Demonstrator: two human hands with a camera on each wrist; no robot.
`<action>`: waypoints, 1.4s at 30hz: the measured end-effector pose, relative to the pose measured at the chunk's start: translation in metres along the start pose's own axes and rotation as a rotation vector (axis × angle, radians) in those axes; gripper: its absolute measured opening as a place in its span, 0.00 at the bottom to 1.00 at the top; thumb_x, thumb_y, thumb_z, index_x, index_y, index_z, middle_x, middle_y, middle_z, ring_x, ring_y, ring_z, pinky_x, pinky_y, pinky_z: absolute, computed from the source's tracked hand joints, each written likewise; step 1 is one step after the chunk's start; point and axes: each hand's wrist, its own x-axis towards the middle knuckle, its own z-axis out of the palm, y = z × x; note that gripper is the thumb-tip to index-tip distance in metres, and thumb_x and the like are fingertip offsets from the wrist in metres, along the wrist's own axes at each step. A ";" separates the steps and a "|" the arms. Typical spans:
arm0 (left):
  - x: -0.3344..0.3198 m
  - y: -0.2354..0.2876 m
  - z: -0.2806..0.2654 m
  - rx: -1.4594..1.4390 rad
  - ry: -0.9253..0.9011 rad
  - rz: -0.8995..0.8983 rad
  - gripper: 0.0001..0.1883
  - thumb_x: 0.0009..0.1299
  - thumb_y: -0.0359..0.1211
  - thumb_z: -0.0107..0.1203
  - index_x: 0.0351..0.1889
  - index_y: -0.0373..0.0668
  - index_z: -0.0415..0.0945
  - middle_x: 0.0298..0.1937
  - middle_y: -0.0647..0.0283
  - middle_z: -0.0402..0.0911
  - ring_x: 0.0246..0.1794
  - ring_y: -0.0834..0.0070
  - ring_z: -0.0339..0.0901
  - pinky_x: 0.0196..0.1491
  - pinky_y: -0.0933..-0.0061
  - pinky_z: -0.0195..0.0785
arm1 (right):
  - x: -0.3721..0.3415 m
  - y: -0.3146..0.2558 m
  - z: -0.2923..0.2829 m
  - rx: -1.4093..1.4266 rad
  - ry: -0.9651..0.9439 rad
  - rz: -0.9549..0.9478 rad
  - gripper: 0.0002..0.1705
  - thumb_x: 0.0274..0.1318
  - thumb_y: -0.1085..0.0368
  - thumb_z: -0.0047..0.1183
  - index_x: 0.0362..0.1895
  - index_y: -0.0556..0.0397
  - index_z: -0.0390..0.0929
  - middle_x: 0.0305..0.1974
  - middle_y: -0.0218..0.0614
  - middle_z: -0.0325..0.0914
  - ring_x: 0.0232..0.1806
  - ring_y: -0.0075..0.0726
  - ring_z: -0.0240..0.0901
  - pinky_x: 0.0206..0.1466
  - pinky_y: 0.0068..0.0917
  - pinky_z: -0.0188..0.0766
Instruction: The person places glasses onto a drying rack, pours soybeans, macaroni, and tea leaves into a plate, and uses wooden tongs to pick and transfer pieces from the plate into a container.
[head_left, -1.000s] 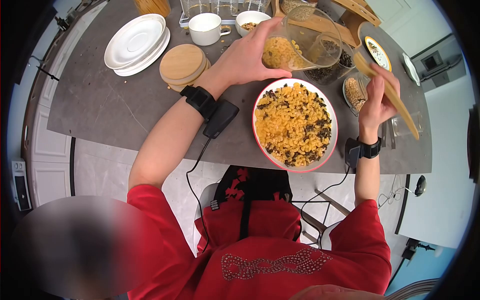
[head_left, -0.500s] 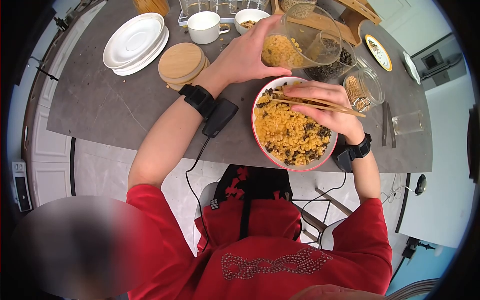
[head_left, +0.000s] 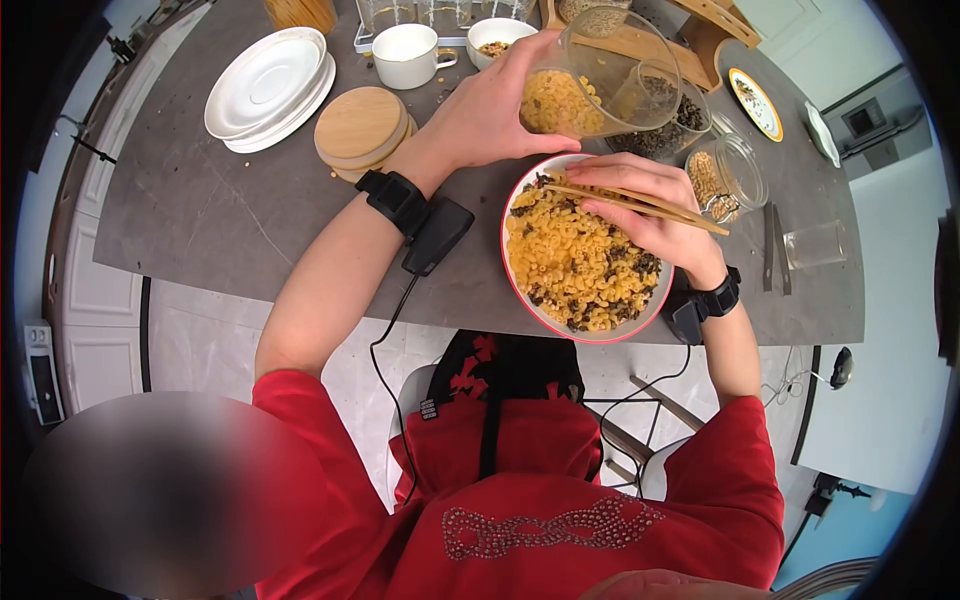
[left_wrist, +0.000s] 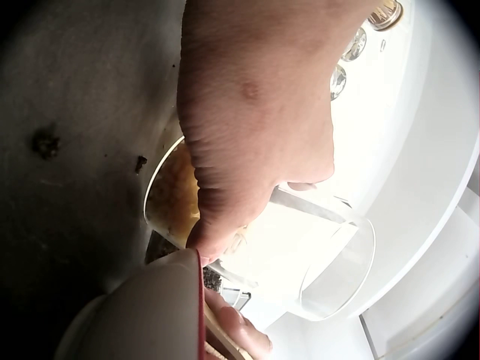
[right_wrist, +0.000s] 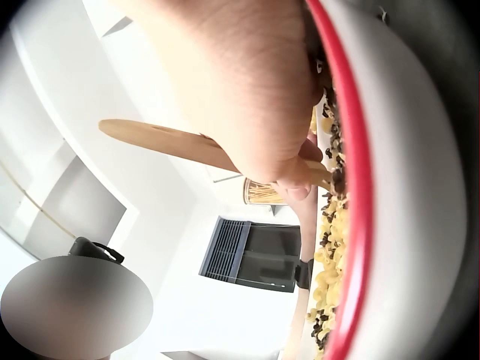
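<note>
My left hand (head_left: 488, 118) holds a clear jar (head_left: 632, 65), its thumb and fingers spread round the side. Macaroni fills the lower part of this jar. Just in front stands a white bowl (head_left: 512, 265) with a red rim, full of yellow macaroni and dark bits. Over the bowl's far side, my right hand (head_left: 660, 215) pinches wooden tongs (head_left: 680, 212), whose arms lie close together with their tips at the food. In the right wrist view, the rounded end of the tongs (right_wrist: 165, 142) sticks out behind the hand. What the tips hold is hidden.
Right of the bowl are a glass jar of pale beans (head_left: 712, 185), dark utensils (head_left: 777, 250) and a drinking glass (head_left: 815, 245). A jar of dark bits (head_left: 660, 140) stands behind. Wooden lids (head_left: 362, 125), stacked white plates (head_left: 265, 90) and a mug (head_left: 405, 58) are to the left.
My right hand has come left and down from beside the bowl, bringing the tongs to the macaroni. The tongs' arms have closed together. The left hand keeps its hold on the jar.
</note>
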 end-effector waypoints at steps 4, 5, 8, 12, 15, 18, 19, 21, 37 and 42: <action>0.000 -0.002 0.001 0.004 0.014 0.026 0.58 0.57 0.50 0.81 0.79 0.43 0.55 0.75 0.51 0.69 0.73 0.54 0.71 0.74 0.55 0.67 | 0.000 0.001 0.002 0.013 -0.013 -0.024 0.17 0.57 0.69 0.69 0.52 0.52 0.87 0.51 0.39 0.88 0.52 0.46 0.86 0.56 0.36 0.82; 0.000 -0.002 0.001 0.003 0.013 0.029 0.58 0.57 0.50 0.81 0.79 0.43 0.55 0.75 0.51 0.69 0.73 0.54 0.71 0.74 0.55 0.67 | 0.000 0.001 0.001 0.011 -0.011 -0.023 0.17 0.57 0.69 0.69 0.52 0.52 0.87 0.51 0.39 0.88 0.52 0.46 0.86 0.56 0.36 0.82; 0.000 -0.007 0.003 0.001 0.012 0.017 0.58 0.57 0.51 0.81 0.79 0.42 0.55 0.75 0.51 0.69 0.73 0.54 0.71 0.73 0.55 0.67 | 0.001 0.000 0.000 -0.002 -0.047 -0.035 0.17 0.57 0.69 0.69 0.51 0.52 0.88 0.51 0.39 0.88 0.52 0.46 0.86 0.55 0.35 0.82; 0.001 -0.011 0.005 0.076 0.077 0.120 0.61 0.54 0.58 0.79 0.79 0.47 0.53 0.72 0.46 0.71 0.52 0.46 0.84 0.54 0.52 0.80 | -0.001 0.002 0.000 -0.008 -0.059 -0.012 0.17 0.57 0.69 0.69 0.52 0.53 0.88 0.50 0.39 0.88 0.52 0.46 0.86 0.56 0.35 0.82; 0.001 -0.009 0.004 0.055 0.049 0.086 0.61 0.54 0.58 0.78 0.79 0.47 0.53 0.72 0.46 0.71 0.50 0.46 0.84 0.53 0.52 0.80 | -0.004 0.003 0.000 0.013 -0.066 0.012 0.18 0.58 0.68 0.69 0.53 0.54 0.87 0.50 0.40 0.89 0.51 0.46 0.87 0.56 0.35 0.82; 0.000 -0.004 0.001 0.026 0.014 0.028 0.60 0.55 0.54 0.80 0.79 0.45 0.54 0.74 0.49 0.70 0.61 0.51 0.77 0.63 0.54 0.73 | -0.003 0.004 0.002 0.029 -0.039 0.021 0.17 0.57 0.67 0.70 0.51 0.53 0.87 0.49 0.40 0.89 0.49 0.47 0.87 0.53 0.35 0.82; 0.000 -0.003 0.001 -0.005 -0.013 -0.018 0.59 0.56 0.51 0.81 0.79 0.43 0.55 0.75 0.51 0.69 0.74 0.56 0.70 0.74 0.56 0.65 | -0.004 0.003 0.002 0.030 -0.011 0.019 0.16 0.57 0.67 0.70 0.50 0.52 0.88 0.47 0.39 0.89 0.47 0.48 0.88 0.52 0.36 0.83; 0.002 -0.012 0.005 0.051 0.041 0.079 0.60 0.55 0.54 0.80 0.79 0.45 0.54 0.74 0.48 0.70 0.63 0.52 0.77 0.64 0.55 0.72 | -0.004 0.002 0.002 0.033 -0.006 0.025 0.16 0.57 0.67 0.70 0.50 0.52 0.88 0.47 0.38 0.89 0.47 0.47 0.88 0.52 0.36 0.83; 0.001 -0.007 0.005 0.058 0.072 0.102 0.60 0.55 0.57 0.78 0.79 0.46 0.53 0.72 0.43 0.72 0.67 0.44 0.76 0.64 0.51 0.76 | -0.037 0.019 -0.083 0.161 0.256 0.164 0.14 0.61 0.69 0.69 0.51 0.55 0.88 0.49 0.38 0.90 0.50 0.31 0.85 0.55 0.28 0.80; 0.001 -0.002 0.001 0.013 0.006 0.017 0.60 0.56 0.53 0.81 0.79 0.44 0.53 0.74 0.50 0.70 0.72 0.51 0.72 0.73 0.53 0.67 | -0.026 0.028 -0.079 -0.128 0.582 0.351 0.16 0.67 0.65 0.66 0.57 0.54 0.86 0.48 0.32 0.88 0.47 0.18 0.79 0.52 0.19 0.73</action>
